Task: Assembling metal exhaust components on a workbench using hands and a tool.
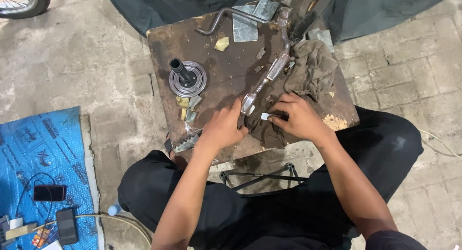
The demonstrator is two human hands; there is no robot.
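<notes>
Crank arm (269, 77) lay across the counter (231, 72) toward its near edge. Our left hand (222, 129) closed on its lower end, our right hand (298, 119) pinched a small white piece (265, 116) over the rag (308, 72). We judged firm holding and short strokes best.

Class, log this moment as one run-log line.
left hand: holds crank arm | right hand: pinches small white piece on rag | table: round metal part

Bare tabletop (231, 72) between flanged hub (187, 78) and crank (274, 69)
</notes>
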